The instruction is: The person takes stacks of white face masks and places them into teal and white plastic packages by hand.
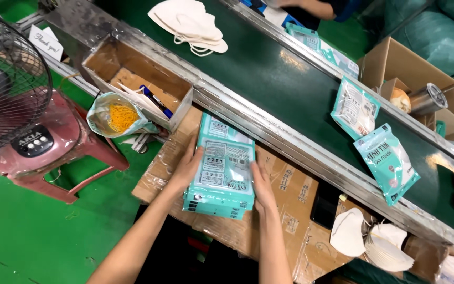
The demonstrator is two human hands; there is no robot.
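Squaring up: left hand [187, 167] and right hand [262, 185] press flat against a teal mask-packet stack [222, 167] at frame centre on the cardboard-covered bench [290, 197]; next, even pressure.

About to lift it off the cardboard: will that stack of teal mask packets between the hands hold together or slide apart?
The stack of teal packets looks glossy, so layers probably slip. Left hand and right hand press its sides, suggesting it needs squaring. Likely light and soft.

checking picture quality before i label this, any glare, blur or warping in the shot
Head view: glare streaks on the metal rail and the conveyor belt; straight edges bow from a wide lens; the stack of teal packets between the left hand and right hand is sharp; soft, even light, faint shadows.
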